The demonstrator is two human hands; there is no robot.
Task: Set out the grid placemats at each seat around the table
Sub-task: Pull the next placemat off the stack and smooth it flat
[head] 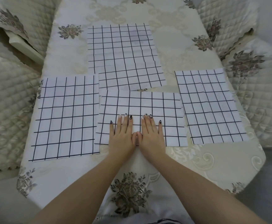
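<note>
White placemats with black grid lines lie on the table. One placemat (162,107) is in front of me, and both my hands rest flat on its near half. My left hand (122,134) and my right hand (151,134) lie side by side, thumbs touching, fingers spread, holding nothing. Another placemat (65,115) lies to the left and a third placemat (209,105) to the right. Farther back a stack of overlapping placemats (124,55) lies in the middle of the table.
The table (196,162) wears a cream cloth with embroidered flowers. Quilted chair covers stand at the left (7,97), back left (23,18), right (255,88) and back right (225,16). Grey floor shows at the lower right.
</note>
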